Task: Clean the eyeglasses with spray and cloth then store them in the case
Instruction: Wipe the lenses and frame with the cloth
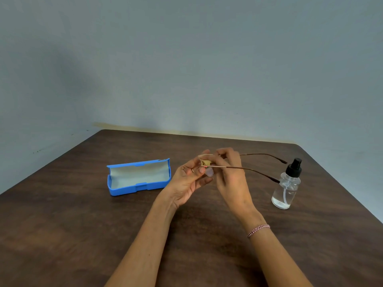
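Holding the glasses (pixel 209 172) over the table (pixel 83 235), the left hand (pixel 189 181) pinches them and the right hand (pixel 230 172) clamps the cloth (pixel 205 162) in curled fingers. Their earpieces (pixel 277 180) end just beside the bottle (pixel 287 187) (open case (pixel 138 177) well apart, left).

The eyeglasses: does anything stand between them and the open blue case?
Nothing visible does. The left hand and right hand hold the eyeglasses just right of the case, whose lined inside is bare. The spray bottle stands away, right of the hands.

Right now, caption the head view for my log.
Left hand and right hand hold eyeglasses and cloth; case open, spray bottle upright.
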`<state>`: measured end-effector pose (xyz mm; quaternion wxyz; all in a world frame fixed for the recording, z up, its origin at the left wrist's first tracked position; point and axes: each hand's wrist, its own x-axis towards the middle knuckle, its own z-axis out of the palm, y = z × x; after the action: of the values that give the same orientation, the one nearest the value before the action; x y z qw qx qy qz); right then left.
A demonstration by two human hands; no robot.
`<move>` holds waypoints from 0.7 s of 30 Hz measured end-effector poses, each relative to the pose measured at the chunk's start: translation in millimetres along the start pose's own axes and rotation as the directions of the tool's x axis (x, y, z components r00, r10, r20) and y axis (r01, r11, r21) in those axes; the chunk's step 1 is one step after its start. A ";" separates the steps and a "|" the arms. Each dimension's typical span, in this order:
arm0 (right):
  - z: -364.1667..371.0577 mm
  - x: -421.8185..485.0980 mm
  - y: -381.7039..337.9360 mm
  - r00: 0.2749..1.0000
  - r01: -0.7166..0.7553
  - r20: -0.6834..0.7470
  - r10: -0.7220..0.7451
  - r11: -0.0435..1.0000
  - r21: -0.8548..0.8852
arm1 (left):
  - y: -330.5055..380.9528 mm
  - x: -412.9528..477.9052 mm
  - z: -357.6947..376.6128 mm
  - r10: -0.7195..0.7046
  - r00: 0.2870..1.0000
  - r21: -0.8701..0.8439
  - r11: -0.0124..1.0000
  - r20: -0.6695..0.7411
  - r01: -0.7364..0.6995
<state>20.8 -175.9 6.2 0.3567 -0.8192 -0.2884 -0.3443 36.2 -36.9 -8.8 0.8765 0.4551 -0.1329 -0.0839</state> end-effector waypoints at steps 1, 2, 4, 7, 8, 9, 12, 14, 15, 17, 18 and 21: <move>0.1 0.1 -0.8 1.000 0.025 0.007 -0.026 0.999 0.019 | 0.2 0.5 -1.8 0.012 1.000 0.005 1.000 0.000 -0.012; 0.2 0.3 -0.4 1.000 0.029 0.009 -0.030 0.999 0.029 | 0.5 0.9 -3.0 0.014 1.000 0.011 1.000 -0.001 -0.014; -0.3 1.4 3.1 0.999 -0.035 -0.003 0.035 0.999 0.018 | 0.6 1.7 -3.7 0.003 1.000 0.039 0.999 -0.007 -0.003; -1.1 1.2 8.6 0.988 -0.136 -0.070 0.135 0.991 -0.017 | -0.9 2.9 -2.7 -0.006 1.000 0.081 0.997 -0.004 0.006; -0.7 1.0 8.4 0.988 -0.139 -0.077 0.136 0.990 -0.023 | -1.7 3.6 -2.6 0.004 1.000 0.077 0.997 -0.001 -0.004; 0.3 0.8 7.0 0.989 -0.137 -0.066 0.135 0.990 -0.027 | -2.6 4.2 -3.3 0.020 1.000 0.060 0.998 -0.001 -0.020; 5.5 -0.2 0.2 0.995 -0.093 -0.038 0.091 0.994 -0.053 | -2.1 5.9 -6.1 0.075 0.997 0.002 0.997 -0.005 -0.075; 7.8 -0.6 -3.6 0.997 -0.043 -0.058 0.042 0.999 -0.011 | -0.5 6.2 -9.0 0.097 0.995 -0.013 0.995 0.004 -0.097; 8.1 -0.9 -4.7 0.998 -0.020 -0.058 0.022 1.000 0.024 | -0.3 6.3 -10.5 0.097 0.995 -0.011 0.995 0.009 -0.097; 7.3 -1.3 -3.7 0.999 0.001 -0.045 0.000 0.999 0.033 | -0.3 5.0 -9.8 0.080 0.997 0.025 0.996 0.020 -0.080; 7.0 -1.6 -2.2 0.999 -0.004 -0.049 0.004 1.000 0.001 | -1.1 4.6 -8.7 0.069 0.997 0.049 0.996 0.027 -0.071; 6.3 0.9 2.6 0.995 -0.064 -0.080 0.058 0.995 -0.078 | -1.6 3.5 -1.5 0.060 0.997 0.055 0.997 0.041 -0.062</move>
<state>25.5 -172.3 2.7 0.3447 -0.8274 -0.2349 -0.3761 40.0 -37.7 -10.4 0.8626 0.4737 -0.1665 -0.0622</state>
